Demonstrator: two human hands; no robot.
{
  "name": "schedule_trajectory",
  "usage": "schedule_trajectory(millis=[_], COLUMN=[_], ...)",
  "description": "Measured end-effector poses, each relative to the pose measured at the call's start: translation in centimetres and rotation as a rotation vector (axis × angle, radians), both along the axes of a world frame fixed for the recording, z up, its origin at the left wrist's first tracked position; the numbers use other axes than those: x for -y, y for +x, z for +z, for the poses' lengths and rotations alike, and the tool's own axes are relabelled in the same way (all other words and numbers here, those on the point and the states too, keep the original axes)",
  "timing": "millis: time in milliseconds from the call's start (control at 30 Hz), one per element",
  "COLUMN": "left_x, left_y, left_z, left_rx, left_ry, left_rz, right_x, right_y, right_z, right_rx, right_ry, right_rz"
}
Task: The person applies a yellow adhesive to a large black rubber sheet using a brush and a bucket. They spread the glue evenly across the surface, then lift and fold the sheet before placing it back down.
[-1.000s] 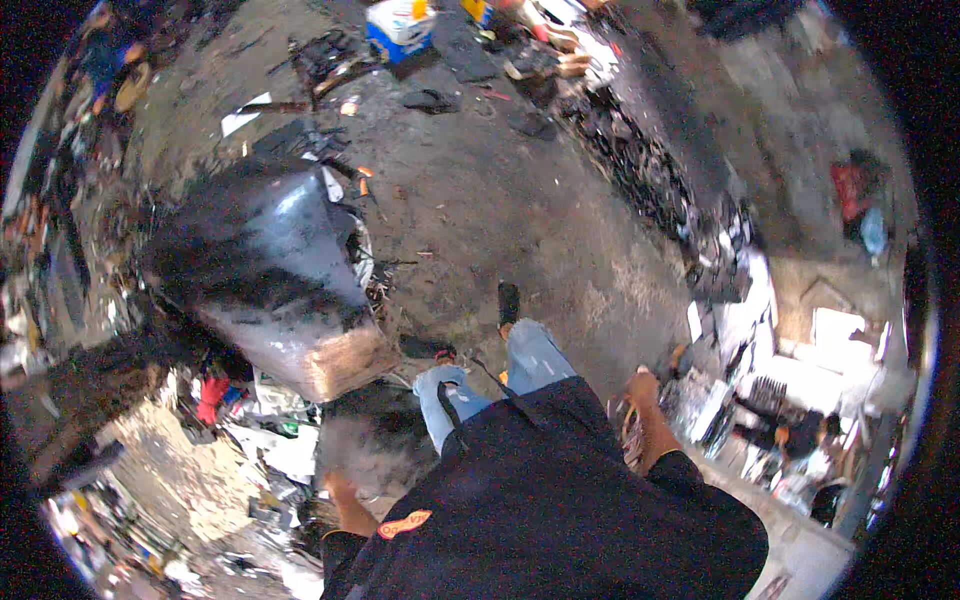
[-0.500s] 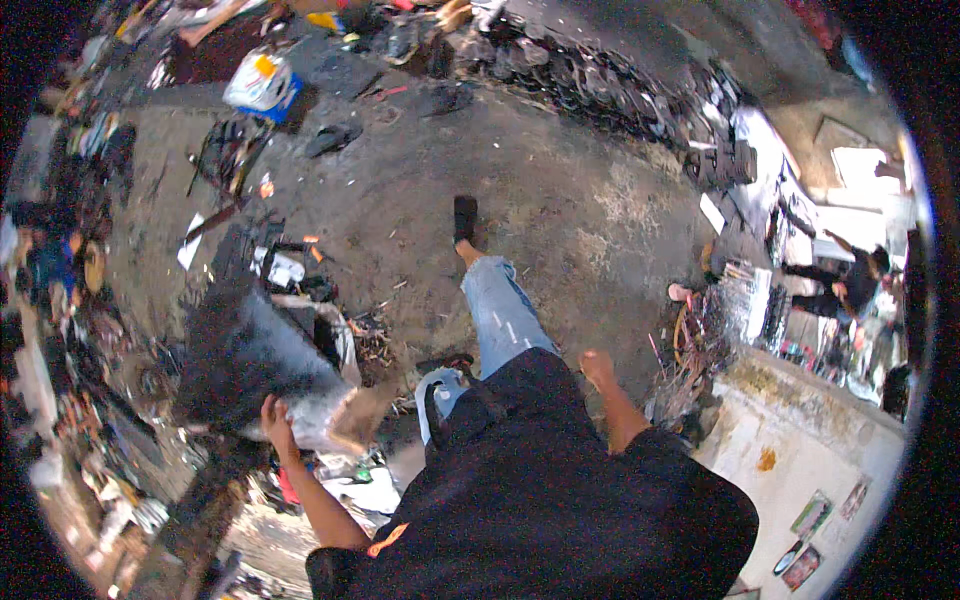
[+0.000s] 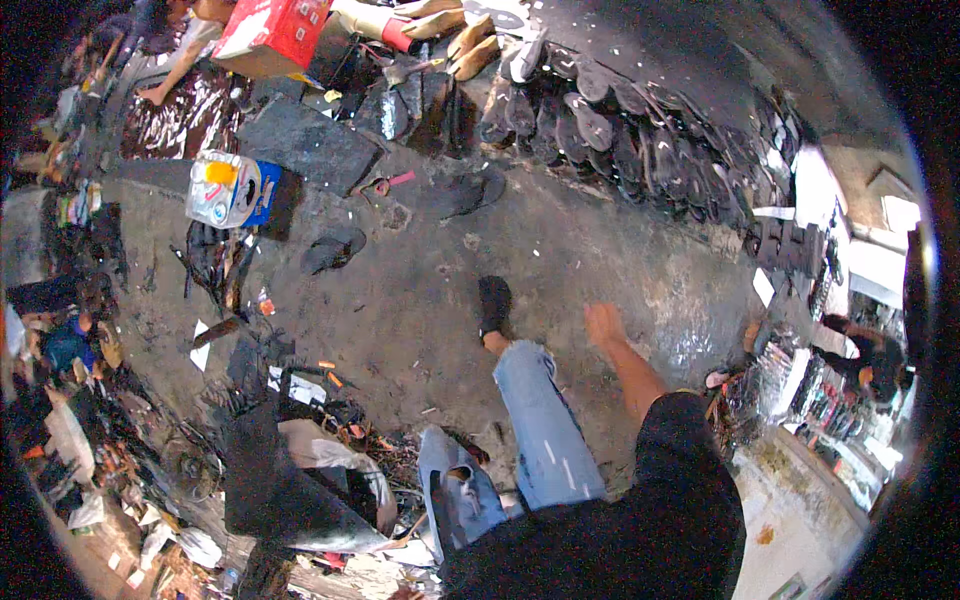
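My right hand (image 3: pixel 603 325) hangs over the concrete floor, right of my front foot, with its fingers curled in and nothing visible in them. My left hand is out of view. I am on my feet, in torn blue jeans (image 3: pixel 545 430) and a black shoe (image 3: pixel 494 304). Ahead on the floor lie a dark sole (image 3: pixel 335 250) and another dark sole (image 3: pixel 473 193). Left of my legs stands a dark sloping panel (image 3: pixel 285 480), beside an open pale sack (image 3: pixel 340 465).
Rows of dark shoe soles (image 3: pixel 625 130) line the far side, near tan shoe lasts (image 3: pixel 472 48). A blue and white container (image 3: pixel 235 190) and a red box (image 3: pixel 272 35) stand far left. Another person (image 3: pixel 868 362) is at the right; a bare limb (image 3: pixel 180 70) shows far left.
I have stepped forward, and the container, soles and lasts appear nearer. My right hand has swung forward. My left hand has dropped out of view.
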State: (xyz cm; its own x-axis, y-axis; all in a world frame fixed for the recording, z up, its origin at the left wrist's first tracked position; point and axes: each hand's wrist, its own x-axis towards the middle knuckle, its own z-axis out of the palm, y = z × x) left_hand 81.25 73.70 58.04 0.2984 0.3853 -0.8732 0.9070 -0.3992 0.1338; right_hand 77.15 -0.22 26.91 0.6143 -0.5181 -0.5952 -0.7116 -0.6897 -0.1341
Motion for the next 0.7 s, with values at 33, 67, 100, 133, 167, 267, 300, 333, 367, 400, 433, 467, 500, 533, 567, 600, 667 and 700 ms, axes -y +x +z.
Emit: schedule_trajectory(millis=[33, 67, 100, 133, 167, 267, 300, 333, 367, 400, 433, 467, 500, 533, 567, 600, 667, 700], left_x=[1.0, 2.0, 2.8, 3.5, 4.1, 4.1, 4.0, 3.7, 3.7, 3.2, 2.7, 1.2, 0.1, -1.1, -1.5, -0.2, -2.7, 2.3], left_y=[0.7, 1.4, 2.2, 3.3, 4.2, 5.7, 6.2, 6.9, 8.3, 9.2, 10.1, 10.7, 11.4, 12.6, 14.7, 17.4, 22.2, 26.0], left_z=[-0.7, -1.7, -2.9, -4.4, -5.8, -7.7, -8.4, -9.3, -11.5, -12.6, -13.7, -13.1, -12.6, -12.7, -13.9, -16.6, -19.8, -22.7], left_rx=[-0.022, -0.036, -0.054, -0.079, -0.098, -0.129, -0.143, -0.155, -0.179, -0.199, -0.219, -0.215, -0.207, -0.185, -0.167, -0.141, 0.037, -0.064], left_ry=[-0.002, -0.004, -0.021, -0.039, -0.058, -0.029, -0.03, -0.035, -0.077, -0.099, -0.125, -0.107, -0.11, -0.121, -0.159, -0.224, -0.239, -0.212], left_rz=[0.017, 0.034, 0.047, 0.051, 0.057, 0.128, 0.151, 0.171, 0.183, 0.213, 0.259, 0.338, 0.425, 0.475, 0.46, 0.247, -0.376, -0.652], right_x=[0.7, 1.4, 2.4, 3.0, 4.0, 1.3, 0.4, -0.2, 1.5, 1.8, 3.0, 1.3, 0.3, -0.3, 0.4, 1.3, -4.6, -4.7], right_y=[5.2, 9.9, 12.9, 15.3, 18.7, 33.3, 36.1, 38.7, 40.6, 42.4, 43.1, 44.5, 44.6, 43.6, 40.8, 37.7, 33.4, 27.3], right_z=[-0.7, -1.6, -3.0, -4.7, -6.3, -9.1, -10.3, -11.8, -13.8, -15.3, -16.2, -16.9, -17.3, -17.1, -17.5, -17.4, -15.1, -14.2], right_rx=[-0.044, 0.022, 0.254, 0.481, 0.29, -0.045, 0.089, 0.23, 0.402, 0.569, 0.507, 0.446, 0.371, 0.27, 0.155, 0.039, 0.006, 0.067], right_ry=[0.047, 0.028, -0.08, -0.19, 0.014, 0.345, 0.291, 0.227, 0.083, -0.035, -0.032, 0.027, 0.071, -0.04, -0.006, 0.019, 0.207, 0.126], right_rz=[-0.083, -0.045, 0.071, 0.177, 0.01, -0.102, -0.051, -0.008, -0.09, -0.158, -0.22, -0.281, -0.333, -0.211, -0.191, -0.166, -0.457, -0.454])
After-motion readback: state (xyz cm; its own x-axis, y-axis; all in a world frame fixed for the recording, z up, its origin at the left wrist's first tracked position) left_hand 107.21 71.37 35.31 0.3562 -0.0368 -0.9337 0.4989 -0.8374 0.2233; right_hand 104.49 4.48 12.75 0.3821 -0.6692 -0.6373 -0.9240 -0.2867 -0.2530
